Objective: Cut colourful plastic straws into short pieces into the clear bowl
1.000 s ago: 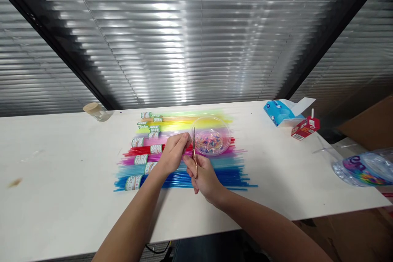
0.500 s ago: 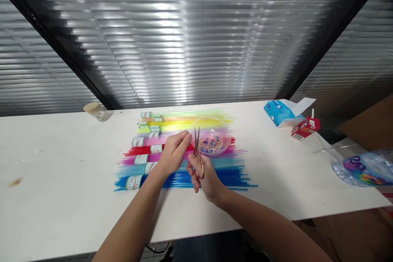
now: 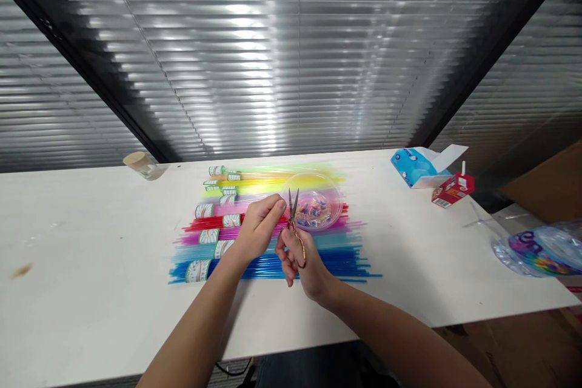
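Observation:
My right hand [image 3: 300,260] grips a pair of copper-handled scissors [image 3: 293,215], blades pointing away from me and slightly parted. Close by on the left, my left hand [image 3: 261,224] is closed, thumb pressed on the curled fingers; whatever it pinches is hidden or too small to name. Just past the blades stands a clear round plastic bowl [image 3: 339,194] holding small coloured cut pieces [image 3: 313,211]. Beneath both hands lie bundles of thin coloured plastic sticks, among them blue [image 3: 318,264], red [image 3: 218,222] and yellow [image 3: 273,183], banded with printed paper labels [image 3: 197,270].
A jar with a beige lid [image 3: 143,165] lies at the table's back left. On the right are a blue tissue pack [image 3: 416,167], a red carton [image 3: 452,190] and a clear plastic package [image 3: 536,250] near the edge. Window blinds [image 3: 273,73] rise behind the white table [image 3: 91,291].
The scissor blades have opened a little wider, and the handle loop has shifted slightly right in my right hand. My left hand stays almost in place.

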`<state>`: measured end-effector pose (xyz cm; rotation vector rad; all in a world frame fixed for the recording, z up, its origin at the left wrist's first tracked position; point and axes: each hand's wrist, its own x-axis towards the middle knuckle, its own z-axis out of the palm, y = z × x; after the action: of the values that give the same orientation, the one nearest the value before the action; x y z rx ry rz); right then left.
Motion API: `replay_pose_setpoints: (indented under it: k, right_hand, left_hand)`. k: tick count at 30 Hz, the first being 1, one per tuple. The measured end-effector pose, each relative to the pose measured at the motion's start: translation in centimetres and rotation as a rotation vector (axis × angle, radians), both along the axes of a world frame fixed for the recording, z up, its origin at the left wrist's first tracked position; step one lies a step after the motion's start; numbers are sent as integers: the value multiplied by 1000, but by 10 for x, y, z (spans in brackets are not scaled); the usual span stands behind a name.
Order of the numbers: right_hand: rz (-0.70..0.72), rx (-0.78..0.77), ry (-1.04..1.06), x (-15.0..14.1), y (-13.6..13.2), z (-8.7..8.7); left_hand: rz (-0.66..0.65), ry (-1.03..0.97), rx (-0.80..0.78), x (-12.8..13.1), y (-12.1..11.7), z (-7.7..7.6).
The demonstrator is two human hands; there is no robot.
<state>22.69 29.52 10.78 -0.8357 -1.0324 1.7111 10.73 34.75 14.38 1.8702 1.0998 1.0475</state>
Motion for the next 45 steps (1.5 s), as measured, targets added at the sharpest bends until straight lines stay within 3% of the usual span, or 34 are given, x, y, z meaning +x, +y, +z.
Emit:
replay_pose_setpoints:
  k: [17, 33, 39, 45]
  right_hand:
    - [-28, -27, -49, 1, 4, 0]
    - [-54, -104, -67, -2, 4, -7]
    - [-115, -144, -45, -9, 3, -12]
    - [-125, -182, -13, -9, 1, -8]
  left_hand:
    - [17, 74, 29, 2, 1, -2]
    - [-45, -122, -205, 2, 5, -6]
    - [36, -97, -185, 10, 3, -12]
    - [28, -141, -199, 12, 2, -13]
